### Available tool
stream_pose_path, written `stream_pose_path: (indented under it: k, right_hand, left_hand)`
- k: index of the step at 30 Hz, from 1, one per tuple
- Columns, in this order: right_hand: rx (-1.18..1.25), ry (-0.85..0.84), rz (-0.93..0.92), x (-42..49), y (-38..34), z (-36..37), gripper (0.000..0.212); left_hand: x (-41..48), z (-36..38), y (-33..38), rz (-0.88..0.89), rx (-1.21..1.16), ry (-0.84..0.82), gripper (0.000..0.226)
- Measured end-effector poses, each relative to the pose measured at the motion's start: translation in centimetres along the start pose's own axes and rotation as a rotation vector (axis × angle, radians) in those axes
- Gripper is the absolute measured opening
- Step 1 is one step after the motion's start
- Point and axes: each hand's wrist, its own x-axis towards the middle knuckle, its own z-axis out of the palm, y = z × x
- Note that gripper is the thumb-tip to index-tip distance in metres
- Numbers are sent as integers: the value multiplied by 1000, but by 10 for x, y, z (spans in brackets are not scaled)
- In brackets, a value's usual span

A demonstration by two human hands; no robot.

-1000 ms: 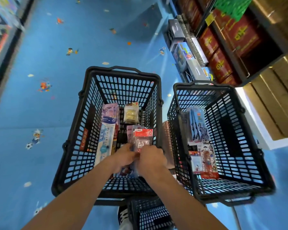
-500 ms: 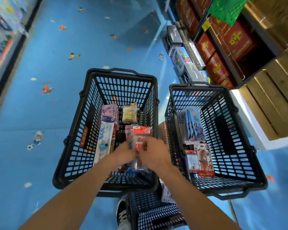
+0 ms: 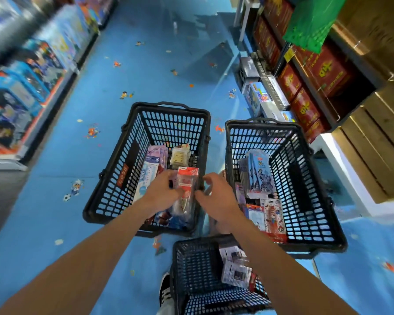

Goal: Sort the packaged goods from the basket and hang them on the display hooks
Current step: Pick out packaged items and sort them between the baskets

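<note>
Blue floor dotted with cartoon stickers runs between two rows of shelves: blurred boxed toys on the left shelves, red boxes and a green bag on the right shelves. Three black mesh baskets stand on the floor.

The left basket holds several packs, among them a blue-and-white pack lying along its left side and a pale yellow pack near its far wall. The right basket, just beside it, holds a stack of blue carded packs and flatter printed ones in front of them. The near basket, closest to the person, has a few small white packs at its right side. A black-and-white shoe shows just left of it.

Both bare arms reach forward over the left basket's near right corner. The left hand grips a red-topped clear packet by its left edge, fingers curled round it, and the packet stands roughly upright above the basket, red card uppermost. The right hand is just beside the packet's right edge with fingers curved toward it; whether it touches or pinches the packet cannot be told, as the clear plastic there is blurred.
</note>
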Motion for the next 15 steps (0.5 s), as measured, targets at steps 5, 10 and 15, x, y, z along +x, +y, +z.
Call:
stream_pose_path:
  k: [5,10,15]
  right_hand:
    - [168,-154,-46,-54,31,-37,19]
    - [144,-384,-92,-119,79,-72,19]
    - [-12,-652,20,-167,133,-80,35]
  left_hand:
    - [-66,33,33,50,-45,197,20]
    - [-135,85,58,14,20,44,21]
    - [-164,144,39,-62,61,-102,16]
